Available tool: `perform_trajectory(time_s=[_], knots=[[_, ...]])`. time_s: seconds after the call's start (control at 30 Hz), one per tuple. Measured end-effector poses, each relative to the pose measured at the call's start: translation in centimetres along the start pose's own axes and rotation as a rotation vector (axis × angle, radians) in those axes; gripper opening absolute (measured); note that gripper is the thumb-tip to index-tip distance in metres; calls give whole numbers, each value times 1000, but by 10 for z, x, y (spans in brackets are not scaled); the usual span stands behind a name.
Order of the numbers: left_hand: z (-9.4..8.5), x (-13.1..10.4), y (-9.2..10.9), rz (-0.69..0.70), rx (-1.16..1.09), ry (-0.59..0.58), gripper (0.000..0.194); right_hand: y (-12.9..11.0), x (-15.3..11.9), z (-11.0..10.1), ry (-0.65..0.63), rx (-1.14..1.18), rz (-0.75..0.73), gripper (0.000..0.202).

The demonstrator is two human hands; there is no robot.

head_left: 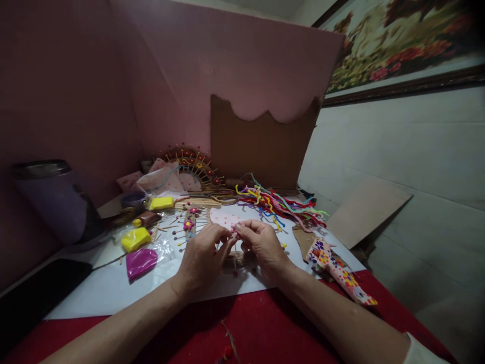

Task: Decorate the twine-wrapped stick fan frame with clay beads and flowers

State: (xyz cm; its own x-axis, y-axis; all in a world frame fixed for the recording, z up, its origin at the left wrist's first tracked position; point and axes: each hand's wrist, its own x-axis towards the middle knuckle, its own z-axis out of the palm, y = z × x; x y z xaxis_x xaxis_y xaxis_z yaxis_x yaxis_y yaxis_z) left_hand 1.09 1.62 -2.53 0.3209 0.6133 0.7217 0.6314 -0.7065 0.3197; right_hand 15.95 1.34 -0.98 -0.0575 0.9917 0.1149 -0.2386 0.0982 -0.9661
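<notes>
My left hand (206, 250) and my right hand (263, 245) meet fingertip to fingertip. Both pinch closed around a tiny pink piece (234, 232), too small to make out well. Below them lies a curved craft piece, partly hidden by my hands. Pink dotted fabric (222, 218) fills its middle, and a twine-wrapped rim (238, 259) shows between my wrists. Magenta flowers (188, 224) with yellow centres sit on the rim's left side, where thin sticks with coloured ball tips stick outward.
Yellow clay packets (135, 239) and a magenta packet (142, 263) lie left, near a purple tumbler (56, 202) and a black phone-like slab (41, 288). Behind are a finished-looking fan (199, 164), colourful fuzzy strands (280, 202) and cardboard (261, 146). A flower-decorated piece (341, 273) lies right.
</notes>
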Motion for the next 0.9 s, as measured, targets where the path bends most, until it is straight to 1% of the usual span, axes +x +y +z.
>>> perform_trajectory(time_s=[0.1,0.23,0.47,0.6,0.73,0.9], knots=[[3,-1,-3,-27,-18,-7,11,3,-1,1,-10,-5,7,22],[3,-3,-3,-43,-68,-30,13,5,-2,2,2,-24,-4,23],[-1,1,0,47,-168,12,14,0,-4,3,-41,-47,-37,23],[1,0,-2,12,-184,9,12,1,-4,3,-22,-54,-62,23],[2,-2,-1,21,-118,41,12,4,-4,3,5,-78,-64,25],[-2,-1,1,49,50,84,13,5,-3,2,-16,-77,-19,27]])
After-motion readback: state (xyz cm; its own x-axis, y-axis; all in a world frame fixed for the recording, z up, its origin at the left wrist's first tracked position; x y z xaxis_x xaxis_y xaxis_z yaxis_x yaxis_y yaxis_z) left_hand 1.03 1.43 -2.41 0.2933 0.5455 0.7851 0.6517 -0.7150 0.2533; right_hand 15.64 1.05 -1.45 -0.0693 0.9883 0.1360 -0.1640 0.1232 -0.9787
